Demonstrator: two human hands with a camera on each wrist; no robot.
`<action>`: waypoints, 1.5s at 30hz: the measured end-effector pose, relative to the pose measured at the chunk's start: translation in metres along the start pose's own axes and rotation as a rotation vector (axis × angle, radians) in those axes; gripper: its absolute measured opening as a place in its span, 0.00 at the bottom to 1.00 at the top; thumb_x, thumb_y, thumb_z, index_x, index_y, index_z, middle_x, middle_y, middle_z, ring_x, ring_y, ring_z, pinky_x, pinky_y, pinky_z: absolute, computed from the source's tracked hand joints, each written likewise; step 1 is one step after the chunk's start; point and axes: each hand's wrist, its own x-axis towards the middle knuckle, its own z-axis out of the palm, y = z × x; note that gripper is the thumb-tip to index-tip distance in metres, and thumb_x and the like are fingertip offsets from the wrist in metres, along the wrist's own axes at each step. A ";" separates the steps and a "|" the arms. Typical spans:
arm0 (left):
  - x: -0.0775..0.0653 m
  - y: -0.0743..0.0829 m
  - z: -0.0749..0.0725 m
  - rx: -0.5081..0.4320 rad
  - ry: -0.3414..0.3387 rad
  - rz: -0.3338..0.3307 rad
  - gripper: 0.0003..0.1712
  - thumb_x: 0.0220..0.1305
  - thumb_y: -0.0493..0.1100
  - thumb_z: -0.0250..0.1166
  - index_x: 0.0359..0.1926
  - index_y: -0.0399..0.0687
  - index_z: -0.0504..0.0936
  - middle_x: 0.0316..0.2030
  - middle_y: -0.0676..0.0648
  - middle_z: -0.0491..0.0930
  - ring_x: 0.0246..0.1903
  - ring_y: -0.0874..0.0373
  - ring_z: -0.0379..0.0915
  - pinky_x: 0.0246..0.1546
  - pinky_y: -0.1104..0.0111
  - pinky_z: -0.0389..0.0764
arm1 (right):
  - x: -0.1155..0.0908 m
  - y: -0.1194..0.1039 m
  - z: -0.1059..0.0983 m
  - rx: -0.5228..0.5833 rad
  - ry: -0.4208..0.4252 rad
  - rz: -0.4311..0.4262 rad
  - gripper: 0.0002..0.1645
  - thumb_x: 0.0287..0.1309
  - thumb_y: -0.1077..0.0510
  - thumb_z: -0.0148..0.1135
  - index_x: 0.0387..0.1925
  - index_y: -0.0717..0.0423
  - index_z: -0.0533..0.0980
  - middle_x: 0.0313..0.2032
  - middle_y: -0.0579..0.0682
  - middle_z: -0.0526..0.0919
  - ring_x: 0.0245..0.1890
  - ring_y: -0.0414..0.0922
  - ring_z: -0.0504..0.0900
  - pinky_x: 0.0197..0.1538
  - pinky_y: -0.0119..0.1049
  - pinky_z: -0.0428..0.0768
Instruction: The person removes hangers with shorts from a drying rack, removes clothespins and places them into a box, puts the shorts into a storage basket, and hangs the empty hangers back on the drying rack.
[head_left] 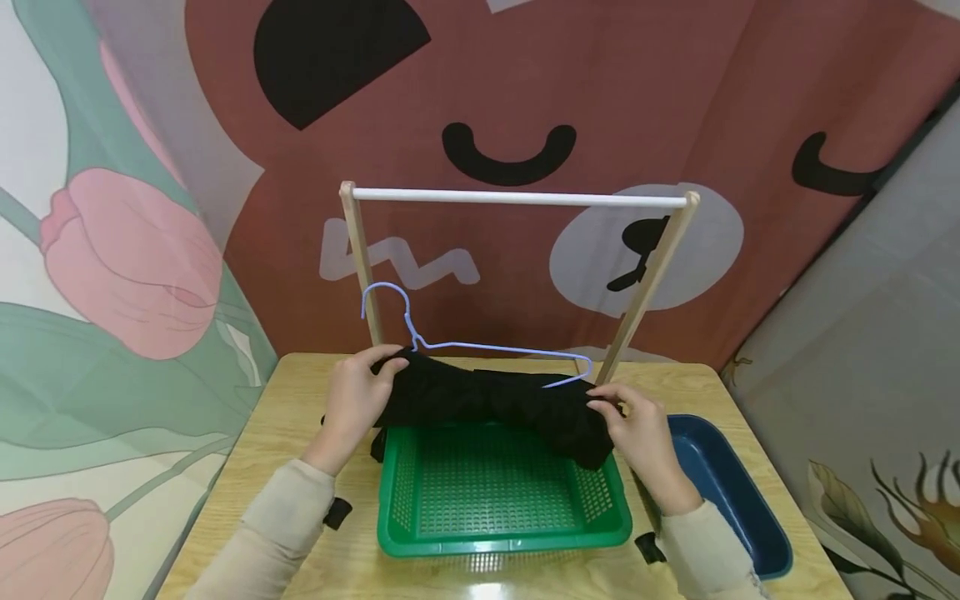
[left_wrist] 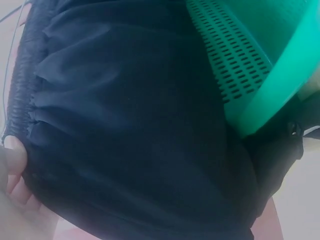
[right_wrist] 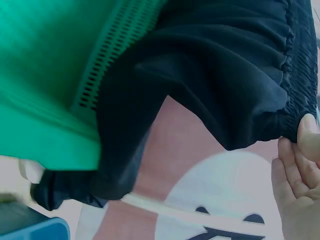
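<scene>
green basket (head_left: pixel 502 547) has the black cloth (head_left: pixel 450 392) across its far side, blue tray (head_left: pixel 723 487) just to the right. cloth runs left to right, gathered edge facing away from the person, left hand (head_left: pixel 356 396) and right hand (head_left: pixel 641 425) each pinching an end. hanger (head_left: pixel 495 346) is partly hidden by it, hook up and curling left, long axis sideways.

Sleeved left arm (head_left: pixel 270 517) and right arm (head_left: pixel 708 546) stretch toward the desk (head_left: pixel 300 387)'s far edge; left hand (head_left: pixel 354 398) pinches near the far left corner, right hand (head_left: pixel 643 429) pinches toward the far right.
</scene>
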 end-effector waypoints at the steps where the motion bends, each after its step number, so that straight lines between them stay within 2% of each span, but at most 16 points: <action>1: 0.000 0.000 0.000 -0.002 -0.001 -0.005 0.11 0.64 0.39 0.70 0.45 0.39 0.88 0.12 0.50 0.74 0.08 0.63 0.46 0.14 0.69 0.57 | -0.002 -0.001 0.001 0.001 -0.019 -0.005 0.12 0.49 0.70 0.74 0.36 0.55 0.84 0.32 0.49 0.87 0.27 0.40 0.80 0.24 0.25 0.71; 3: 0.000 0.001 0.001 -0.012 -0.001 -0.014 0.11 0.63 0.40 0.70 0.45 0.39 0.88 0.19 0.45 0.81 0.08 0.59 0.50 0.15 0.67 0.59 | -0.006 -0.005 0.004 0.002 -0.065 -0.012 0.13 0.49 0.70 0.74 0.36 0.53 0.84 0.31 0.48 0.86 0.24 0.38 0.78 0.23 0.27 0.71; 5: 0.000 0.001 0.002 -0.021 0.009 -0.020 0.11 0.63 0.40 0.70 0.44 0.39 0.88 0.28 0.42 0.86 0.10 0.55 0.61 0.19 0.65 0.66 | -0.008 -0.010 0.006 0.010 -0.115 -0.014 0.13 0.49 0.69 0.74 0.36 0.52 0.84 0.31 0.45 0.85 0.25 0.36 0.77 0.24 0.29 0.73; 7: 0.000 0.001 0.002 -0.030 0.017 -0.021 0.11 0.63 0.40 0.71 0.43 0.39 0.88 0.35 0.41 0.87 0.18 0.51 0.74 0.25 0.61 0.74 | -0.009 -0.016 0.008 0.023 -0.173 -0.008 0.14 0.50 0.69 0.74 0.36 0.50 0.84 0.32 0.43 0.84 0.25 0.35 0.76 0.25 0.31 0.73; 10: -0.001 0.002 0.004 -0.049 0.004 -0.024 0.11 0.63 0.41 0.71 0.43 0.40 0.88 0.38 0.42 0.87 0.30 0.49 0.82 0.32 0.58 0.78 | -0.011 -0.026 0.010 0.011 -0.267 -0.018 0.13 0.52 0.67 0.74 0.36 0.46 0.84 0.35 0.40 0.83 0.28 0.35 0.77 0.30 0.32 0.76; 15: -0.004 0.006 0.009 -0.057 -0.031 -0.014 0.11 0.62 0.41 0.71 0.44 0.41 0.88 0.39 0.43 0.87 0.24 0.54 0.78 0.30 0.62 0.74 | -0.013 -0.044 0.014 -0.011 -0.457 -0.099 0.11 0.53 0.61 0.74 0.36 0.44 0.83 0.36 0.38 0.83 0.31 0.34 0.77 0.32 0.31 0.77; 18: -0.007 0.010 0.012 -0.069 -0.058 -0.010 0.11 0.62 0.41 0.71 0.45 0.43 0.89 0.39 0.44 0.87 0.19 0.51 0.73 0.26 0.62 0.72 | -0.016 -0.053 0.016 0.016 -0.595 -0.135 0.09 0.55 0.60 0.73 0.37 0.46 0.83 0.35 0.39 0.83 0.32 0.33 0.78 0.34 0.30 0.78; 21: -0.012 0.014 0.014 -0.087 -0.087 -0.011 0.11 0.62 0.41 0.71 0.45 0.44 0.89 0.40 0.44 0.87 0.30 0.45 0.81 0.23 0.62 0.71 | -0.019 -0.059 0.018 0.044 -0.709 -0.144 0.08 0.56 0.59 0.72 0.38 0.46 0.83 0.35 0.39 0.83 0.33 0.32 0.78 0.36 0.30 0.79; 23: -0.015 0.017 0.015 -0.098 -0.106 -0.008 0.11 0.62 0.41 0.71 0.46 0.45 0.89 0.40 0.44 0.87 0.26 0.45 0.79 0.20 0.62 0.70 | -0.022 -0.062 0.020 0.060 -0.761 -0.138 0.07 0.57 0.59 0.71 0.39 0.47 0.83 0.35 0.39 0.84 0.33 0.31 0.78 0.36 0.30 0.79; 25: -0.017 0.019 0.017 -0.097 -0.117 0.002 0.12 0.62 0.42 0.71 0.46 0.44 0.89 0.37 0.44 0.87 0.21 0.51 0.77 0.18 0.65 0.68 | -0.024 -0.063 0.023 0.073 -0.787 -0.132 0.07 0.58 0.59 0.70 0.39 0.48 0.83 0.36 0.39 0.84 0.33 0.31 0.79 0.36 0.29 0.79; 27: -0.018 0.021 0.017 -0.099 -0.127 0.009 0.12 0.62 0.42 0.71 0.46 0.43 0.88 0.30 0.46 0.86 0.10 0.58 0.60 0.16 0.67 0.62 | -0.025 -0.063 0.025 0.083 -0.796 -0.126 0.07 0.59 0.58 0.70 0.40 0.48 0.83 0.36 0.40 0.84 0.33 0.30 0.79 0.36 0.29 0.79; 28: -0.018 0.022 0.017 -0.094 -0.130 0.012 0.12 0.62 0.42 0.71 0.46 0.43 0.88 0.26 0.48 0.84 0.08 0.61 0.50 0.15 0.68 0.61 | -0.026 -0.063 0.026 0.088 -0.799 -0.124 0.06 0.60 0.58 0.69 0.40 0.49 0.83 0.36 0.40 0.84 0.33 0.30 0.79 0.36 0.29 0.79; 29: -0.019 0.022 0.018 -0.088 -0.129 0.015 0.13 0.62 0.42 0.71 0.46 0.43 0.88 0.21 0.50 0.82 0.08 0.64 0.48 0.15 0.69 0.60 | -0.026 -0.062 0.026 0.092 -0.799 -0.123 0.06 0.61 0.57 0.68 0.41 0.49 0.84 0.36 0.40 0.84 0.33 0.30 0.79 0.36 0.29 0.79; 31: -0.019 0.022 0.018 -0.079 -0.132 0.020 0.13 0.62 0.43 0.71 0.46 0.43 0.88 0.14 0.53 0.74 0.07 0.67 0.45 0.14 0.70 0.58 | -0.027 -0.062 0.027 0.097 -0.798 -0.121 0.06 0.63 0.56 0.67 0.41 0.49 0.84 0.36 0.39 0.84 0.33 0.30 0.79 0.36 0.29 0.79; 34: -0.020 0.023 0.018 -0.078 -0.144 0.022 0.13 0.62 0.43 0.71 0.46 0.43 0.88 0.10 0.57 0.68 0.08 0.67 0.45 0.13 0.71 0.57 | -0.027 -0.064 0.026 0.100 -0.791 -0.131 0.07 0.64 0.56 0.65 0.42 0.50 0.84 0.37 0.39 0.84 0.34 0.30 0.79 0.36 0.28 0.79; 45: -0.021 0.023 0.022 -0.106 -0.171 0.001 0.12 0.62 0.43 0.71 0.46 0.43 0.88 0.10 0.57 0.68 0.08 0.69 0.42 0.14 0.71 0.55 | -0.017 -0.074 0.020 0.089 -0.731 -0.202 0.07 0.64 0.56 0.65 0.42 0.51 0.84 0.37 0.40 0.85 0.34 0.32 0.79 0.36 0.28 0.78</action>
